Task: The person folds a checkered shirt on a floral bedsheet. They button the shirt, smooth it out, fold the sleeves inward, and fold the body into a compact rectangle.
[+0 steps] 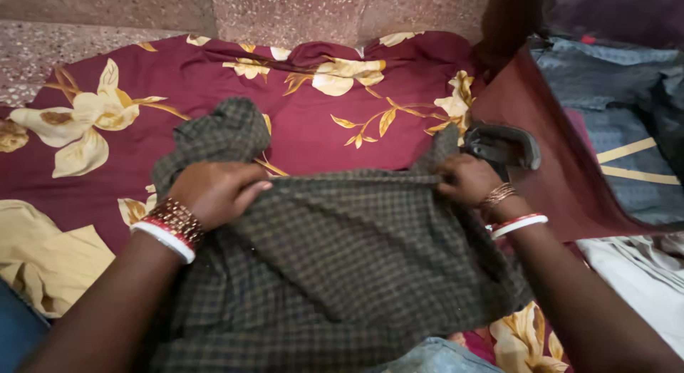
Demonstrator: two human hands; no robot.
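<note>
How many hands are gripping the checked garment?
2. The left hand clutches the dark green checked cloth garment at its upper left edge; the right hand pinches its upper right edge. Both wrists wear bangles. No other hands show.

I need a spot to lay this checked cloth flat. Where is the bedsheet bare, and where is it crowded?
Bare maroon floral sheet lies beyond the checked cloth, up to the stone wall, and left of the left hand above the yellow cloth. Crowded: right of the right hand, with a dark iron, brown cloth and blue clothes.
</note>
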